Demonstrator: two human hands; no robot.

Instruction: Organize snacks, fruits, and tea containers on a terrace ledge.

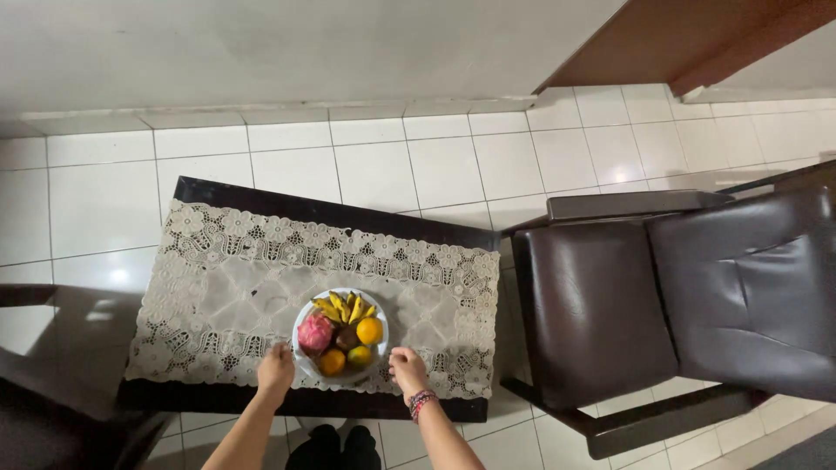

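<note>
White round plate of fruit [300, 324]: your left hand [276, 369] and right hand [406, 363] pinch opposite rims, balancing it over the lace cloth [218, 296].

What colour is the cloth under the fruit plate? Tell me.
Cream lace tablecloth, floral openwork border, under the white fruit plate; head view.

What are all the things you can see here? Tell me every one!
table: one, dark wood, on the white tiled floor
lace cloth: one, cream, spread over the table
plate: one, white, on the cloth at the near edge
bananas: a small bunch, yellow, at the back of the plate
dragon fruit: one, pink, on the plate's left
oranges: about three, orange and yellowish, on the plate's right and front
armchair: one, dark brown leather, right of the table
bracelet: one, beaded, on the right wrist
left hand: one, at the plate's left rim
right hand: one, at the plate's right rim
</note>
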